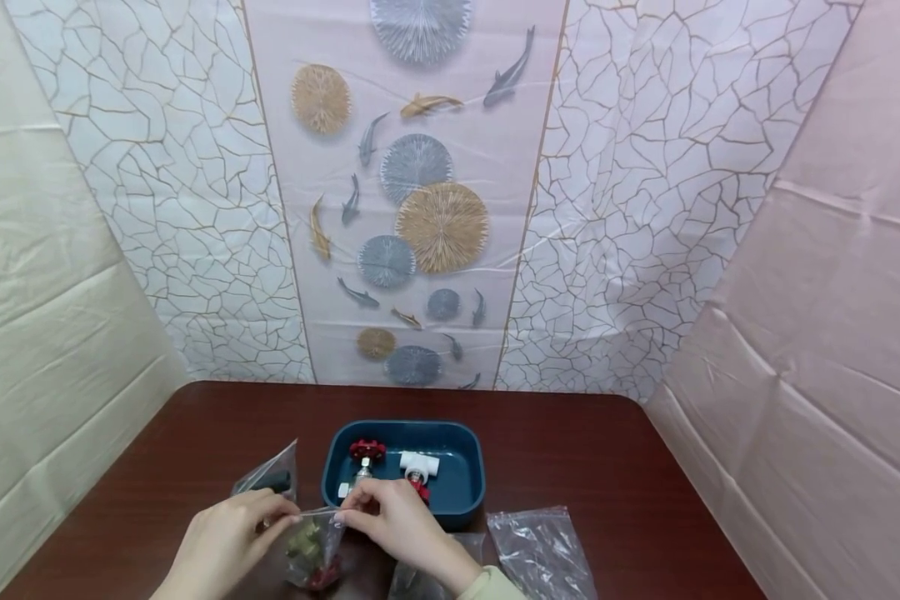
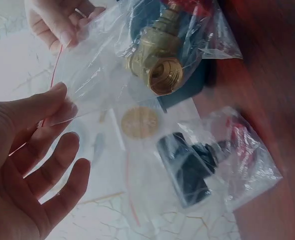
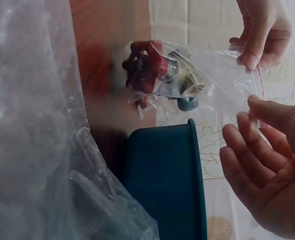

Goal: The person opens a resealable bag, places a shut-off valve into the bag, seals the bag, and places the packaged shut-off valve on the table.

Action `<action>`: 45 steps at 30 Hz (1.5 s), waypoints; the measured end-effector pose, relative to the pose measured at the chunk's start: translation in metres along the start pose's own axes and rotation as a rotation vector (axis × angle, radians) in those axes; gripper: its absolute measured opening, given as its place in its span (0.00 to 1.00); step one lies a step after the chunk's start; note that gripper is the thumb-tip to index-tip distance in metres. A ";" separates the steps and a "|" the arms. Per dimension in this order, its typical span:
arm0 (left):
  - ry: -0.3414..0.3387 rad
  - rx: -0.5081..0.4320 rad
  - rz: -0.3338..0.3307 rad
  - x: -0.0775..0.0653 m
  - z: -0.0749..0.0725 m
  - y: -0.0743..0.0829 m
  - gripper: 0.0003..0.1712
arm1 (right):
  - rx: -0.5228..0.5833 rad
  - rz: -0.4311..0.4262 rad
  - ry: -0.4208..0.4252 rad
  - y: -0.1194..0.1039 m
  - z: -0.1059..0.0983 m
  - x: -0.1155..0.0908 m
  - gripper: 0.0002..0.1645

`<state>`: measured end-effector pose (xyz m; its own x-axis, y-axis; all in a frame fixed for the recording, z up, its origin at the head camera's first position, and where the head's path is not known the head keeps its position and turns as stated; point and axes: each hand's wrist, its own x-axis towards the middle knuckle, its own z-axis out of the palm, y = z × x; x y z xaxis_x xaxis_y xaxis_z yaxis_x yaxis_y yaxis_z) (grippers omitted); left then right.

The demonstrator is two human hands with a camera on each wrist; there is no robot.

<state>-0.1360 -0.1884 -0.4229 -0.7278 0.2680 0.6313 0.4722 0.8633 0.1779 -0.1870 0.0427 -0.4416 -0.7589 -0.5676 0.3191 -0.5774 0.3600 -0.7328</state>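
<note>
Both hands pinch the top edge of a clear zip bag (image 1: 328, 531), one at each side. Inside it, low down, sits a brass valve (image 2: 160, 60) with a red handwheel (image 3: 146, 67). The left hand (image 1: 228, 533) holds the left corner between thumb and index finger, its other fingers loose in the left wrist view. The right hand (image 1: 401, 521) pinches the right corner the same way. Beyond the left hand stands another clear bag (image 2: 237, 165) holding a black tee-shaped fitting (image 2: 185, 170) with a red handle.
A blue tray (image 1: 461, 467) sits behind the hands. In it are a metal valve with a red handwheel (image 1: 367, 450) and a white tee valve (image 1: 420, 465). A crumpled clear bag (image 1: 543, 550) lies to the right; another bag (image 1: 420, 582) is under the right forearm.
</note>
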 end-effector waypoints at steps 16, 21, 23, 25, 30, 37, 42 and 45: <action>-0.129 -0.117 -0.176 0.000 0.008 -0.017 0.10 | 0.042 0.016 -0.066 0.014 0.006 0.008 0.09; -0.167 -0.156 -0.169 -0.003 0.015 -0.019 0.10 | 0.024 0.050 -0.064 0.015 0.008 0.007 0.08; -0.166 -0.166 -0.152 -0.004 0.019 -0.021 0.11 | -0.001 0.047 -0.061 0.016 0.009 0.007 0.08; -0.167 -0.174 -0.141 -0.005 0.022 -0.023 0.11 | -0.024 0.042 -0.066 0.016 0.009 0.006 0.09; -0.169 -0.189 -0.121 -0.008 0.031 -0.028 0.11 | -0.072 0.025 -0.096 0.013 0.009 0.005 0.09; -0.156 -0.198 -0.127 -0.009 0.035 -0.029 0.12 | -0.096 0.034 -0.130 0.013 0.009 0.005 0.10; -0.255 -0.179 -0.246 -0.006 0.031 -0.023 0.10 | -0.040 0.073 -0.163 0.016 0.008 0.003 0.13; -0.279 -0.162 -0.279 -0.004 0.030 -0.020 0.09 | -0.051 0.052 -0.164 0.019 0.006 0.001 0.13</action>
<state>-0.1576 -0.1940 -0.4523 -0.9350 0.1578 0.3176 0.2936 0.8467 0.4437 -0.1965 0.0441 -0.4588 -0.7316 -0.6586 0.1760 -0.5559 0.4270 -0.7132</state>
